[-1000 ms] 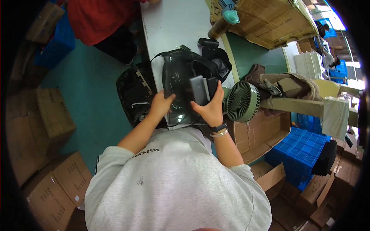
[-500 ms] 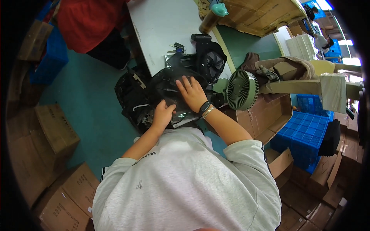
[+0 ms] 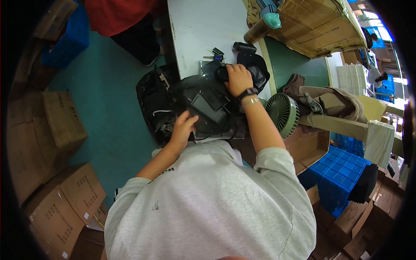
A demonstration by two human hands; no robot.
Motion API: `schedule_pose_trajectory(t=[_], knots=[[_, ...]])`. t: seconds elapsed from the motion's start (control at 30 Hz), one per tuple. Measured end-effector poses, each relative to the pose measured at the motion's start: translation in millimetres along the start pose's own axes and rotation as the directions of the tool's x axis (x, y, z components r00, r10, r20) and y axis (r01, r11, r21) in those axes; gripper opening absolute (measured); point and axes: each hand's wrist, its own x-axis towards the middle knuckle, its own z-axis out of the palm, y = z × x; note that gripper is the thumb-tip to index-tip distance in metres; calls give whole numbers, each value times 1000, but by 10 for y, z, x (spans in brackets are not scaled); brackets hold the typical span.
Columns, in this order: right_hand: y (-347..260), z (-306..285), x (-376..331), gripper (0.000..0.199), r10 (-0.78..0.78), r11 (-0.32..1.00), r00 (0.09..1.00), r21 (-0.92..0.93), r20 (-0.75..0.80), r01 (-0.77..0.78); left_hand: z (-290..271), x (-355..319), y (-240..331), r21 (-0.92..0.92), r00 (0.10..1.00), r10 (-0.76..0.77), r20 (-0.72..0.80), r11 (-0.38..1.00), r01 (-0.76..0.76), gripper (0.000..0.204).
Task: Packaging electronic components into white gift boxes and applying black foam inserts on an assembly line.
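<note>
A dark, partly see-through bag [image 3: 182, 93] lies at the near end of the white table. My left hand [image 3: 182, 132] is at its near left side, fingers curled on the edge. A dark rectangular device [image 3: 208, 109] shows in the bag's middle, with cables beside it. Farther off, my right hand [image 3: 240, 81], with a watch on the wrist, is closed round a rounded black object [image 3: 222, 73]; its kind is hard to make out. Just beyond that hand lies a black cap [image 3: 260, 69]. At the left, a black backpack [image 3: 149, 97] sits against the table's end.
A green fan [image 3: 282, 115] stands right of my right forearm. Keys [image 3: 216, 54], a black case [image 3: 244, 47] and a bottle [image 3: 262, 28] lie on the white table [image 3: 195, 26]. Cartons [image 3: 65, 117] line the left; a blue crate [image 3: 333, 173] stands right. Someone in red [image 3: 117, 15] stands far left.
My right hand has gone from lying flat on the bag to the rounded black object farther away. The rectangular device is now uncovered. My left hand stays at the bag's edge. The view has shifted.
</note>
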Motion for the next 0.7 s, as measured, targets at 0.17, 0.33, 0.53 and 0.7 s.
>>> schedule_pose_trajectory(t=[0.17,0.33,0.53,0.7], knots=[[77,68,101,10,13,1000,997,23,73,-15,-193,34,12,33,998,-19,-56,999,21,17],[-650,-633,-263,13,299,203,933,942,200,-267,-272,66,-15,170,995,94,-35,982,-87,16],[-868,-334,-104,23,-466,780,858,559,218,281,-252,15,45,479,856,509,88,733,-484,18],[-936,66,70,18,-407,906,775,103,484,412,-162,-35,81,617,749,620,233,501,-607,18]])
